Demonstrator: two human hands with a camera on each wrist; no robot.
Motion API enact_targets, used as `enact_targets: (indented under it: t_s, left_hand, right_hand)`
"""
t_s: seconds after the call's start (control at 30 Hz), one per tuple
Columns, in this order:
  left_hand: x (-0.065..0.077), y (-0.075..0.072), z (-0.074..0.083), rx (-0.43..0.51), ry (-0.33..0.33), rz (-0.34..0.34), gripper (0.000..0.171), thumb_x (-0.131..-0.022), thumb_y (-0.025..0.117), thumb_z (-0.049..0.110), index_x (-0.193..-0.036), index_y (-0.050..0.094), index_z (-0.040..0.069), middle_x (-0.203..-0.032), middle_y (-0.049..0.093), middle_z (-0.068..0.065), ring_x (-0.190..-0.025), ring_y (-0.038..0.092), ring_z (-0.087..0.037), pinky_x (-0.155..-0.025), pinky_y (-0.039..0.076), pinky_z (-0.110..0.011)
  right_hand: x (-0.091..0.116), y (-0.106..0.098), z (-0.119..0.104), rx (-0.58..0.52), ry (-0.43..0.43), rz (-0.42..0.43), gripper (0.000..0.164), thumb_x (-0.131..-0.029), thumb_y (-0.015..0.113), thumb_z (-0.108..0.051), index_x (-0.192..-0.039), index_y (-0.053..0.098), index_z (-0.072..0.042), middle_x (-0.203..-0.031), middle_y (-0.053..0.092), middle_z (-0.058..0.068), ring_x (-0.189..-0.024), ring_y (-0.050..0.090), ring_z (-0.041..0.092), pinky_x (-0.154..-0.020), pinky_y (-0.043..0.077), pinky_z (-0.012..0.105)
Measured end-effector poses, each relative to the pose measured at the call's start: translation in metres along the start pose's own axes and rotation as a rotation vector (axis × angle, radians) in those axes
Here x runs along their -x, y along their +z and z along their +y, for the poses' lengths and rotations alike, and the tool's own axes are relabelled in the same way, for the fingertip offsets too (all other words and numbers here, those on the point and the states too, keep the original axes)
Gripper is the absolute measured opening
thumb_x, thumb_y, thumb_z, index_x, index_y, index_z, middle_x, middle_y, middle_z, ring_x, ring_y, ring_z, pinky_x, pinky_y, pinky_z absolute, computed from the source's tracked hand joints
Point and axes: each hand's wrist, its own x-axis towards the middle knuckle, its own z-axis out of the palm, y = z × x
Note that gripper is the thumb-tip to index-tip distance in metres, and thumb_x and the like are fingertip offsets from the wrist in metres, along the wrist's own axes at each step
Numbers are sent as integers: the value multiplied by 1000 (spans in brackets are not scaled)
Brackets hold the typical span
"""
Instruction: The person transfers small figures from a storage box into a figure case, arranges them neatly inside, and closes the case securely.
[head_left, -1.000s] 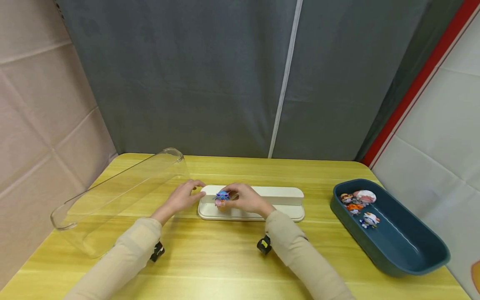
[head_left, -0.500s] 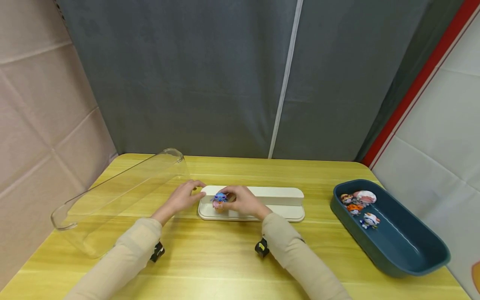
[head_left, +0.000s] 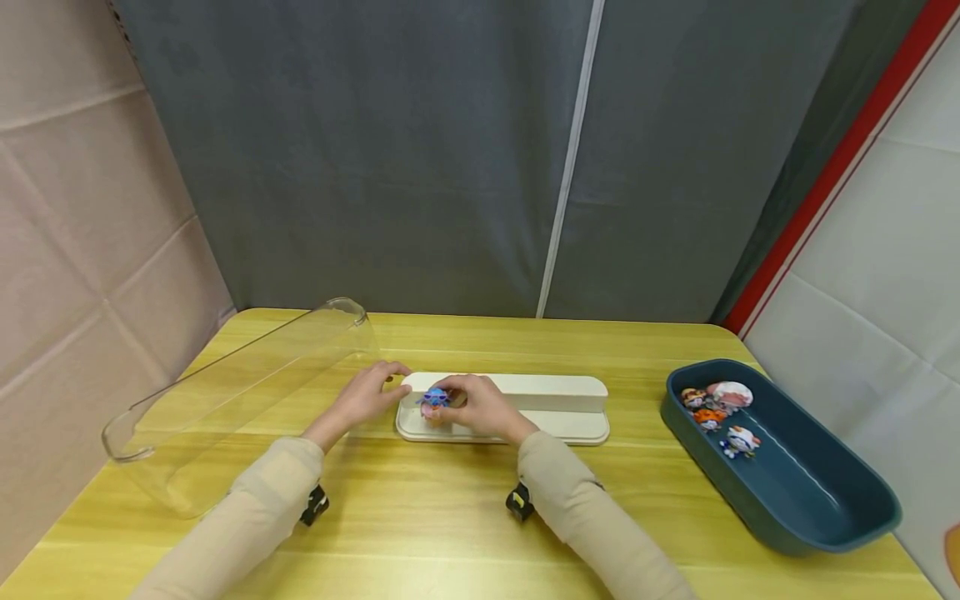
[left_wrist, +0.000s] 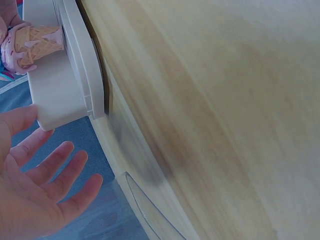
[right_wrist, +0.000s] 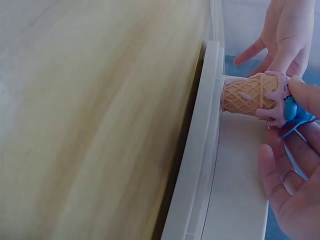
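Note:
A white two-level display base (head_left: 551, 385) lies across the middle of the table. My right hand (head_left: 483, 408) pinches a small figurine (head_left: 434, 402) with a blue head and purple glasses. Its lower part is a waffle cone (right_wrist: 250, 96) with pink drips, standing upright on the base's lower level, near the left end. My left hand (head_left: 363, 396) is at the base's left end. In the left wrist view its thumb and index fingertip touch the corner of the raised block (left_wrist: 59, 92), and the other fingers spread out loosely.
At the left, a clear curved plastic cover (head_left: 247, 367) lies at a slant on the wooden table (head_left: 420, 517). A dark teal tray (head_left: 825, 500) at the right holds several figurines (head_left: 740, 440). A grey curtain (head_left: 375, 167) hangs behind the table.
My right hand has slid the figurine a little to the left along the base. My left hand has stayed at the base's left end.

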Motion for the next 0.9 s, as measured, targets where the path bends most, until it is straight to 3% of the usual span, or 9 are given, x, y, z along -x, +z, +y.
enact_targets:
  t_s: [0.3, 0.63, 0.9]
  left_hand:
    - [-1, 0, -1, -5, 4, 3, 30, -87, 57, 23, -111, 57, 6, -111, 53, -15, -100, 50, -34, -79, 43, -46]
    - [-1, 2, -2, -7, 10, 12, 29, -86, 57, 22, -110, 58, 6, -111, 54, -15, -99, 51, -33, -78, 43, -47]
    - [-1, 2, -2, -7, 3, 10, 30, -86, 57, 22, -111, 57, 6, -111, 54, -15, -99, 51, -33, -78, 43, -47]
  right_hand:
    - [0, 2, -2, 59, 2, 23, 35, -77, 69, -23, -107, 61, -8, -91, 59, -4, -78, 53, 11, -67, 45, 19]
    - [3, 1, -5, 119, -73, 40, 36, -78, 68, -27, -106, 61, -6, -91, 58, -3, -81, 51, 11, -71, 44, 23]
    - [1, 0, -4, 105, -30, 22, 37, -77, 70, -24, -108, 60, -7, -91, 58, -3, -80, 53, 11, -70, 45, 21]
